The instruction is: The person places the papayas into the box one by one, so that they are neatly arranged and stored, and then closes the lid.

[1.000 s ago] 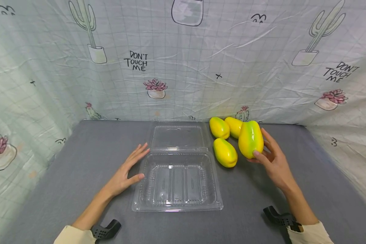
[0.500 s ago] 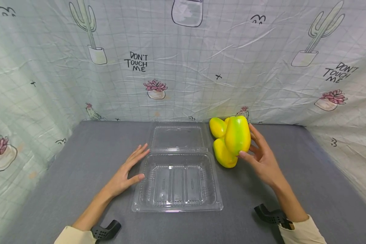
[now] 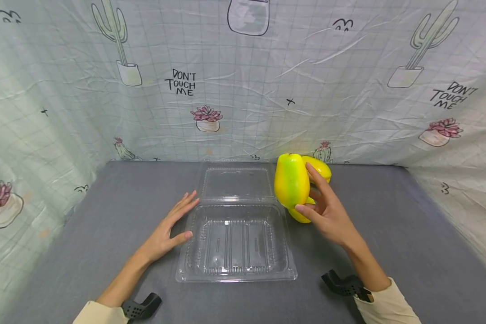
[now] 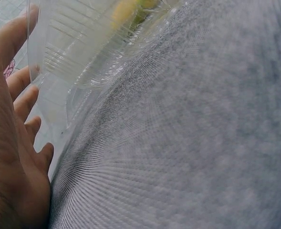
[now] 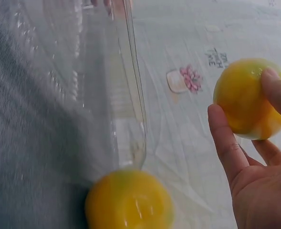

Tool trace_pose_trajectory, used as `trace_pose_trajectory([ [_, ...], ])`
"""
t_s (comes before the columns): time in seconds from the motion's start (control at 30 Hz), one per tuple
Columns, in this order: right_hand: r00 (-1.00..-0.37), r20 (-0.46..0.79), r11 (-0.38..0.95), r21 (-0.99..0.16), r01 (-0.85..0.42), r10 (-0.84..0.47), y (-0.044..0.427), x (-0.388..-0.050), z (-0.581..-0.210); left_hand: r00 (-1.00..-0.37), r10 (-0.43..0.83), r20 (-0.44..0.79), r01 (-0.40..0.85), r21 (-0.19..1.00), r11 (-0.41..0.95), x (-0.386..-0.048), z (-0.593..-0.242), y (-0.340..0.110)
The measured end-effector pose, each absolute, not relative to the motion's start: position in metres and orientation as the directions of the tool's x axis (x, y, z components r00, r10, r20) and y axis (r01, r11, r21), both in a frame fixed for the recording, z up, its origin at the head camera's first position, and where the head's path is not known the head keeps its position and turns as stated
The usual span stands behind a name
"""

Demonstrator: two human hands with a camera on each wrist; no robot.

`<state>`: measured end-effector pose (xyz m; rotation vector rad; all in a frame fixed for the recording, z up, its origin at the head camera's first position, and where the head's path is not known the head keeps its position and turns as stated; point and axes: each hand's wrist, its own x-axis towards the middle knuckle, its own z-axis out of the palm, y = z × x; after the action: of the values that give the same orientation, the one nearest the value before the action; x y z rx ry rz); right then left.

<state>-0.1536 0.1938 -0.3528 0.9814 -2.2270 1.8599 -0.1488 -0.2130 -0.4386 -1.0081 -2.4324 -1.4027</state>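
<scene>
Right hand (image 3: 331,219): fingers bent about as wide as the held fruit (image 3: 291,180), with a firm-looking hold on it. Thumb at its near, lower end; a finger along the far right side. The right wrist view shows thumb and fingers on opposing faces. Judged reason: the skin looks smooth and glossy, so opposed contacts should resist slipping, and a side hold leaves the underside mostly free.

Position: held fruit appears off the counter (image 3: 85,216), just right of where tub and lid meet, narrower end pointing away from the person. It hides much of the near fruit (image 3: 300,217); the rear fruit (image 3: 321,166) lies partly behind the hand. Anything else behind it cannot be told. Loose fruit sits on the right, within that hand's reach, presumably for convenience.

Tub (image 3: 235,278): clear plastic, cavity upward, nothing inside. Lid (image 3: 238,182) folded back flat on the far side, which leaves the cavity uncovered.

Left hand (image 3: 163,239): fingers extended and spread, thumb apart, gripping nothing. Thumb and fingertips lie at the tub's left edge; contact not certain. Likely purpose: steadying, since thin plastic should slide easily.
</scene>
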Motion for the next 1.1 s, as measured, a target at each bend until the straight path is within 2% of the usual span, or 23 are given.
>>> trace_pose_trajectory([
  [0.6,-0.743,0.424,-0.028,-0.876,-0.481,-0.518,0.149,-0.156,-0.352,-0.768,0.472,0.434,0.612,0.714,0.339,-0.150,-0.438,-0.211],
  [0.93,-0.692,0.449,0.034,-0.825,-0.564,-0.565,0.125,-0.151,-0.360,-0.770,0.472,0.429,0.604,0.727,0.327,-0.150,-0.437,-0.213],
  [1.1,-0.684,0.434,0.040,-0.827,-0.560,-0.586,0.117,-0.145,-0.361,-0.769,0.479,0.423,0.605,0.724,0.332,-0.149,-0.436,-0.214],
])
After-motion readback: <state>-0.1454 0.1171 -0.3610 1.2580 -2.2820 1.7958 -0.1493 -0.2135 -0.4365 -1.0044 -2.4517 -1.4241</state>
